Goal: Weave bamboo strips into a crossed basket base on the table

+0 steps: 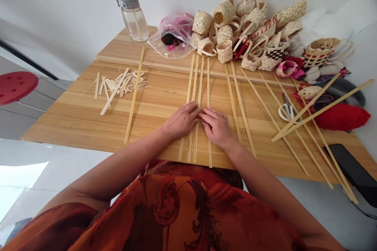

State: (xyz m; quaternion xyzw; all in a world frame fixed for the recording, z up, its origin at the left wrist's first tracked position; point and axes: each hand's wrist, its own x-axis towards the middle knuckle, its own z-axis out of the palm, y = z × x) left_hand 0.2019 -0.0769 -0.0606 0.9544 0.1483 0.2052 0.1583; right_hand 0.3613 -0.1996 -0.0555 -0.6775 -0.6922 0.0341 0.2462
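Several long, thin pale strips [208, 82], bamboo-like, lie side by side running away from me on the wooden table [159, 104]. Across them rests my left hand [182, 120], fingers lying flat and pointing right. My right hand [218, 127] lies just beside it, fingers stretched out toward the left over the same strips. The fingertips of both hands meet or nearly meet above the middle strips. Parts of the strips are hidden under the hands. To the right of my right hand are two more strips [233, 104], and a single wider strip [134, 96] lies to the left.
Small woven baskets [224, 51] are heaped at the back, near a clear bag [179, 35] and a bottle [134, 21]. Short offcuts [126, 84] lie left. At right are crossing strips [312, 115], white-handled scissors [284, 113], a red cushion-like item [341, 117] and a phone [353, 172].
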